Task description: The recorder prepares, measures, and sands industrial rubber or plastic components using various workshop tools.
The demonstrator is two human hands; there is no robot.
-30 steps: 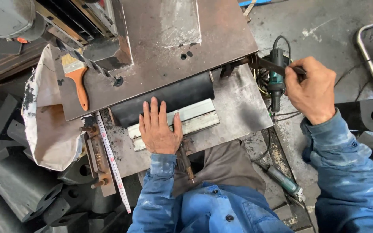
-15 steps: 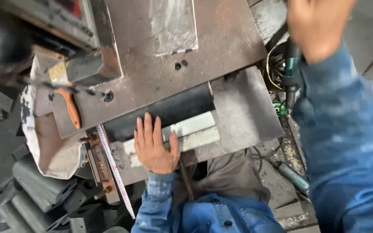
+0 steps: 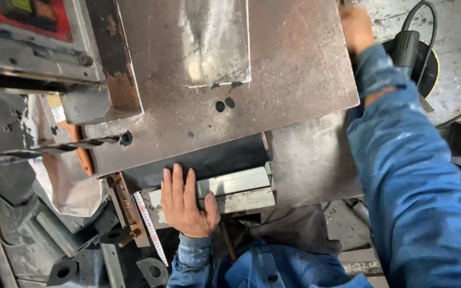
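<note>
Your left hand (image 3: 183, 205) lies flat, fingers together, on the angle bar (image 3: 230, 191) at the plate's (image 3: 294, 69) near edge. Your right hand (image 3: 357, 26) is blurred; its fingers cannot be told.

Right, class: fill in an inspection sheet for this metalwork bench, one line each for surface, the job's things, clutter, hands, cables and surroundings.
Surface: rusty steel plate with two small holes, overlying a lower grey plate.
Job's things: pale angle bar lying flat against a black block.
Clutter: tape measure at the bench edge; orange brush handle partly hidden; long drill bit pointing right.
Hands: left hand flat on the angle bar, no grip; right hand blurred at the plate's far edge, grip cannot be told.
Cables: black cable looping from the angle grinder.
Surroundings: black metal parts piled on the floor; white sack.
</note>
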